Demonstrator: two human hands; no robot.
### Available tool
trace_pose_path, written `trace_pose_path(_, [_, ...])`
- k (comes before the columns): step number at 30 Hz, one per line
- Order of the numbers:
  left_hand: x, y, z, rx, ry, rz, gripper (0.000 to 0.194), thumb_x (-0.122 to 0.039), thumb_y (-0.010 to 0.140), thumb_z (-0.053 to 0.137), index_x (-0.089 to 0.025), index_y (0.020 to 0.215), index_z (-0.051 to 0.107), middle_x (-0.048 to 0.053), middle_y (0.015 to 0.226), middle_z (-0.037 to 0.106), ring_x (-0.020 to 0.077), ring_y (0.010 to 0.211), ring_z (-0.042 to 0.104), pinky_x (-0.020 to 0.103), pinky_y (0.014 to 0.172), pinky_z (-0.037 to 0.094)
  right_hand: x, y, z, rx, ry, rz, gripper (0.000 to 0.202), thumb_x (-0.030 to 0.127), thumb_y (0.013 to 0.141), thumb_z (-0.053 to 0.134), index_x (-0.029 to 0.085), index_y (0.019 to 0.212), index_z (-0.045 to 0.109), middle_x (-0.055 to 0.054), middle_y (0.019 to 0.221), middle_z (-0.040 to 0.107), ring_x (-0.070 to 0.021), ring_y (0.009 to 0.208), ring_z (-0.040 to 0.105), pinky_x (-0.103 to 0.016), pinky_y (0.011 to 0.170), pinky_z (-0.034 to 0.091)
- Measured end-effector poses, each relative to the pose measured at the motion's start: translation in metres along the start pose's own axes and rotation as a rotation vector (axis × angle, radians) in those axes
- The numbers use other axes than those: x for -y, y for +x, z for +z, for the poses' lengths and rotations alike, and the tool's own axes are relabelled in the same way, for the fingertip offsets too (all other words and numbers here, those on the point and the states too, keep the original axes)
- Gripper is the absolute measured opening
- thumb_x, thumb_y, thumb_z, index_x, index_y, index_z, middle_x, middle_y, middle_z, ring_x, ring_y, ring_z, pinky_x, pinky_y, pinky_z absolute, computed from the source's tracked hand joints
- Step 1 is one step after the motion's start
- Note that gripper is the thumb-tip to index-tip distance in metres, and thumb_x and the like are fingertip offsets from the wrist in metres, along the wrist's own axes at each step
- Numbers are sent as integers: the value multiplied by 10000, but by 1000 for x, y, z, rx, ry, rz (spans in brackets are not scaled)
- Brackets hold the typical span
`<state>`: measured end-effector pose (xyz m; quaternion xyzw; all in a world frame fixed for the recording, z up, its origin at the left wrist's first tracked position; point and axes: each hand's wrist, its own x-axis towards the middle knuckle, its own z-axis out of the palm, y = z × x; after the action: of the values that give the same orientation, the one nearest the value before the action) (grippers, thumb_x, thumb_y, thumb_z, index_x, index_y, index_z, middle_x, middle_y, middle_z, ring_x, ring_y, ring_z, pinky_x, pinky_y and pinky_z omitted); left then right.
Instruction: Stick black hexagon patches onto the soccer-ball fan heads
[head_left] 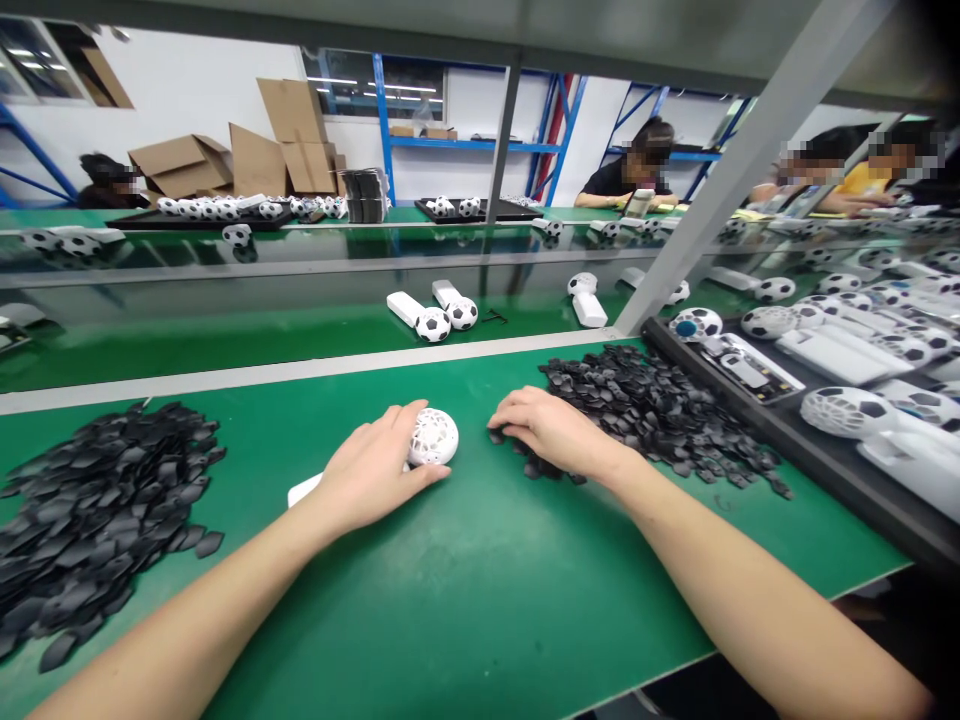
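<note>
A white handheld fan with a round ball-shaped head (435, 437) lies on the green bench, its handle mostly hidden under my left hand (379, 460). That hand is wrapped round the fan, thumb at the near side of the head and fingers at the far side. The head's openwork shell shows no black patches on its visible side. My right hand (544, 425) is at the left edge of a heap of small black plastic pieces (645, 410), fingertips pinched on one black piece (496, 435). A few loose pieces lie beneath the palm.
Another heap of black pieces (112, 510) covers the bench's left side. A black tray (750, 430) of fans with football-patterned heads stands at right, beside a slanted grey post (690, 235). Beyond the grey rail, more fans (433, 323) lie on a green surface; several people sit farther back.
</note>
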<state>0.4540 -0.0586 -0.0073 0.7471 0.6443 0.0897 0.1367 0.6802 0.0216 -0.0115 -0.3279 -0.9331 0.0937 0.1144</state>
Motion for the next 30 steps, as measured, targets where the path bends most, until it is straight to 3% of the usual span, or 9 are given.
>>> trace_pose_path(6, [2, 1, 0, 4, -3, -18, 705, -418, 718, 546, -240, 1340, 264, 72, 1245, 444, 292, 1030, 517, 406, 831, 433, -2, 4, 17, 2, -162, -81, 176, 100, 818, 505, 200, 868, 642, -39, 847, 626, -185, 815, 515, -278, 688, 419])
trace_pose_path(11, [-3, 0, -2, 11, -18, -24, 698, -401, 731, 534, -219, 1346, 256, 86, 1245, 437, 292, 1028, 518, 399, 826, 436, -4, 10, 23, -47, -298, -28, 133, 119, 817, 507, 149, 891, 614, -74, 795, 601, -213, 778, 518, -317, 671, 411])
trace_pose_path(15, [-10, -3, 0, 44, -22, -26, 709, -418, 753, 506, -185, 1361, 225, 106, 1263, 436, 305, 1044, 512, 404, 827, 431, 4, 6, 14, -139, -7, 27, 144, 116, 846, 470, 172, 893, 594, -47, 832, 613, -178, 801, 541, -291, 709, 429])
trace_pose_path(19, [-12, -5, 2, 40, 14, -6, 716, -403, 764, 495, -151, 1366, 202, 122, 1266, 437, 311, 1079, 489, 405, 847, 417, 27, -4, 4, -231, 360, -44, 86, 153, 856, 484, 187, 860, 563, -4, 827, 617, -121, 750, 557, -233, 693, 438])
trace_pose_path(24, [-11, -5, 3, 28, 21, -11, 700, -423, 761, 494, -182, 1357, 217, 112, 1279, 417, 296, 1029, 527, 373, 781, 448, 50, -9, 10, -188, 408, -151, 67, 158, 844, 509, 180, 846, 573, -14, 811, 629, -136, 743, 563, -260, 697, 428])
trace_pose_path(30, [-11, -5, 2, 15, -7, 17, 787, -511, 701, 540, -233, 1360, 212, 85, 1294, 399, 291, 999, 545, 372, 739, 471, 56, -6, 21, -236, 433, -164, 59, 151, 810, 561, 184, 784, 601, -32, 858, 552, -155, 839, 511, -294, 765, 418])
